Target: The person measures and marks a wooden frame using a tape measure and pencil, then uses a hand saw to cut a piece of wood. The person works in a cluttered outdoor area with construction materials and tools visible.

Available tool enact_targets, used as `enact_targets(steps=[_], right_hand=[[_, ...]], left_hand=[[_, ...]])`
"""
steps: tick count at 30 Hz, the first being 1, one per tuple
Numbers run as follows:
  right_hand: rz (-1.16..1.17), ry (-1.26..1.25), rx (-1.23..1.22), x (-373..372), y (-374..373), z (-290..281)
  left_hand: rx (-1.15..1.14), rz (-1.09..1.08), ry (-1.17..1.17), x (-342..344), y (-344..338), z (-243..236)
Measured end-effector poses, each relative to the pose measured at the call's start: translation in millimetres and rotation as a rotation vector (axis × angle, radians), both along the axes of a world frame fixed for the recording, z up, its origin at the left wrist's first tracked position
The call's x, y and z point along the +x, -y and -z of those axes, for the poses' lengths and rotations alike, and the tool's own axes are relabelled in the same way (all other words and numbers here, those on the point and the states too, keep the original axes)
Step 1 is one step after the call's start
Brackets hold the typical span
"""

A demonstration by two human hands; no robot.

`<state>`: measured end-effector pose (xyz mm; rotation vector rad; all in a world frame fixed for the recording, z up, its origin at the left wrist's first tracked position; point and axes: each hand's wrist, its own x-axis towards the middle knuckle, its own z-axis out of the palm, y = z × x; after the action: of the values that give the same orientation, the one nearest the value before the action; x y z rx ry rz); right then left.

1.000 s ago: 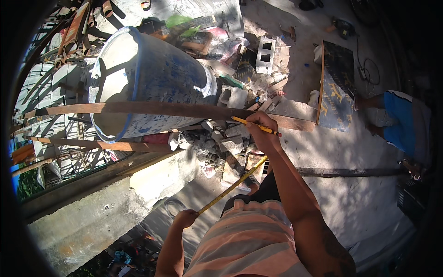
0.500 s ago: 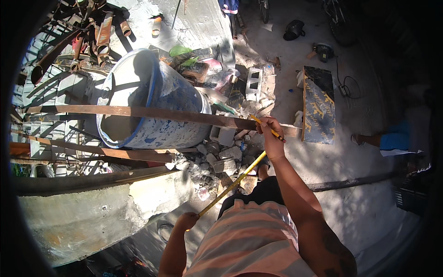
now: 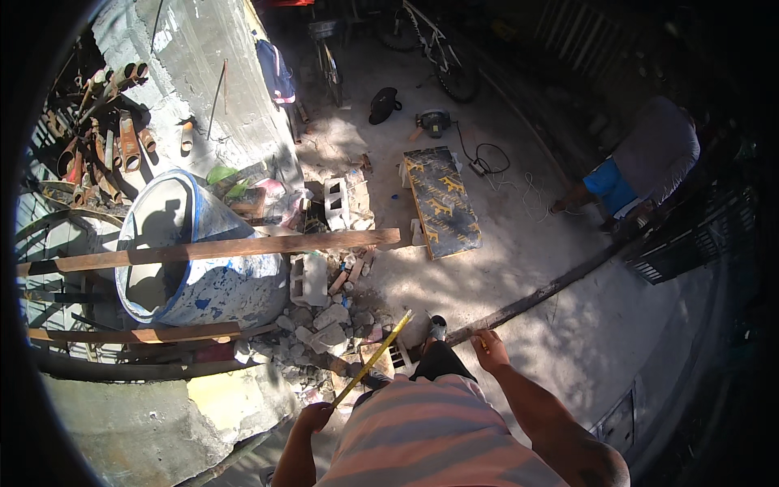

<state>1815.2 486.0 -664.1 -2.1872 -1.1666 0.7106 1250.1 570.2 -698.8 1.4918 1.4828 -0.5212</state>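
Note:
My left hand (image 3: 315, 416), low and left of my body, is closed on a yellow tape measure (image 3: 375, 357). Its blade slants up and away over the rubble, and the free end stands clear of any wood. Further right, my right hand (image 3: 492, 352) is closed round a yellow pencil (image 3: 484, 343), mostly hidden by the fingers. Ahead and to the left, a long wooden plank (image 3: 308, 243) lies across a tilted blue-and-white drum (image 3: 235, 284). Neither hand touches the plank.
Broken concrete (image 3: 329, 334) and a hollow block (image 3: 336, 203) lie beside the drum. A dark printed board (image 3: 446, 203) sits raised off the floor, near a corded power tool (image 3: 432, 123). At right, another person (image 3: 649, 154) bends low. Rusty pipes (image 3: 128, 142) are heaped far left.
My right hand has left the plank's end and come back toward my body with the pencil. The tape's end has drawn away from the plank. My view has swung to the right.

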Motion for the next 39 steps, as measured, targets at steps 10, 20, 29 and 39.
enact_targets(steps=[10, 20, 29, 39], right_hand=[[0.408, -0.075, -0.12, 156.1, 162.3, 49.2], [0.601, -0.047, -0.027, 342.9, 268.5, 77.7], [0.621, -0.2, 0.228, 461.0, 243.7, 52.7], [1.004, -0.287, -0.114, 696.5, 301.2, 125.4]], left_hand=[[0.154, 0.455, 0.301, 152.2, -57.7, 71.5], [0.485, 1.271, 0.33, 454.5, -70.5, 81.6], [-0.097, 0.238, 0.253, 717.4, -124.6, 96.8], [-0.172, 0.634, 0.194, 1070.9, -182.3, 143.3]])
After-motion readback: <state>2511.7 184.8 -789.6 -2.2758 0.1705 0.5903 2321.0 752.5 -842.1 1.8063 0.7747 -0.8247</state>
